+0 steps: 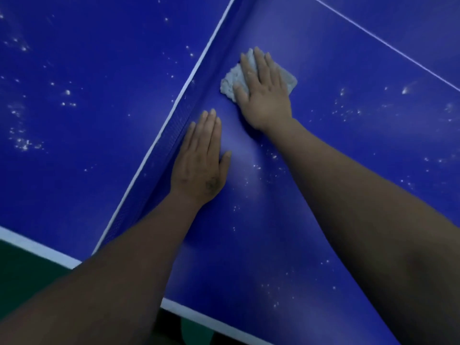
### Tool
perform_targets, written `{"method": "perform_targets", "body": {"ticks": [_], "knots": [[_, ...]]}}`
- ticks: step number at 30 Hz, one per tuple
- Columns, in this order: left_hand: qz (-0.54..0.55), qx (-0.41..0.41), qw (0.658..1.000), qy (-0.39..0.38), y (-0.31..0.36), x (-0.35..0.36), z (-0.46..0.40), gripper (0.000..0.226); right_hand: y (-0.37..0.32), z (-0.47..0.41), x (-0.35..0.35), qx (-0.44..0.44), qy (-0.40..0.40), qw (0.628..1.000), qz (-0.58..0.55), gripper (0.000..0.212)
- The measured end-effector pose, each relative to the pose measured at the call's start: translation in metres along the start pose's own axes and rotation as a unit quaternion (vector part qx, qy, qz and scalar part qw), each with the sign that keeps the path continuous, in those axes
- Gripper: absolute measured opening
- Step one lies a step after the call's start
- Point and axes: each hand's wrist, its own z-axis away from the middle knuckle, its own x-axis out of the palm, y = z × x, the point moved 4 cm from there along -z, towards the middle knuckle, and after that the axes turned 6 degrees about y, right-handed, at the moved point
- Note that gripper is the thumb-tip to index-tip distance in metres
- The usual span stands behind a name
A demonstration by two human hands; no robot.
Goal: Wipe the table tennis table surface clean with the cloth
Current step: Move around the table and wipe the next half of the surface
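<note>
Upper centre of the frame: right hand (265, 95) lies flat on the cloth (231, 82), fingers straight and slightly spread, palm pressing it to the blue table tennis table (348, 145). Cloth is pale grey, crumpled, fuzzy at its left edge, squarer at its right corner; it sits just right of the net (171, 125), whose white top band runs diagonally. Left hand (201, 160) rests flat on the table beside the net, fingers straight and together, holding nothing. White specks (348, 110) dot the surface on both sides.
</note>
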Motion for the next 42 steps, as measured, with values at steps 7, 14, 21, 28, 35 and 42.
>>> {"method": "perform_targets", "body": {"ticks": [7,14,21,28,35,42], "knots": [[0.001,-0.010,1.000,-0.004,0.008,0.004,-0.032,0.068,0.005,0.011,0.006,-0.118,0.076,0.990,0.026,0.060],[0.024,-0.023,0.999,0.006,0.008,0.003,-0.034,0.067,0.086,-0.077,-0.012,-0.056,0.064,0.995,0.042,0.064],[0.041,-0.030,0.999,-0.002,0.008,0.005,-0.035,0.069,0.073,0.037,-0.012,-0.086,0.044,0.995,0.013,0.063],[0.034,-0.028,0.999,0.003,0.009,0.003,-0.035,0.067,0.059,-0.037,-0.009,-0.138,0.030,0.990,0.002,0.069],[0.035,-0.029,0.999,0.005,0.011,0.003,-0.034,0.066,0.100,-0.151,-0.021,-0.012,0.002,1.000,0.006,0.076],[0.036,-0.030,0.999,0.003,0.011,0.002,-0.034,0.066,0.055,-0.073,-0.007,-0.176,0.057,0.982,-0.044,0.066]]}}
